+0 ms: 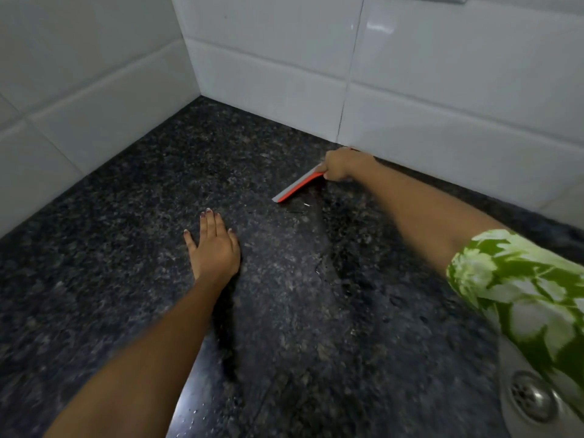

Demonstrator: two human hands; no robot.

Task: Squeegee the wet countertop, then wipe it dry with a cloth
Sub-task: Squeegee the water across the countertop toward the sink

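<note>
- A dark speckled granite countertop (110, 248) is seen running into a corner formed by white glossy wall tiles (268, 64).
- An orange squeegee with a grey rubber blade (298, 186) is gripped at one end by the right hand (343, 164), fingers curled tight around it, close to the back edge of the countertop where the tiles meet the stone.
- The blade is laid on the stone, its free end angled out towards the middle of the countertop.
- A dark wet streak (335, 248) is seen on the stone, trailing from beneath the blade towards the front edge.
- The left hand (213, 246) is pressed flat on the countertop, palm down, fingers together and the thumb held out, well apart from the squeegee and nearer the front.
- The right arm is covered above the elbow by a green and white patterned sleeve (521, 289).
- A round metal sink drain (529, 396) is glimpsed at the right front corner, partly hidden by the sleeve.
</note>
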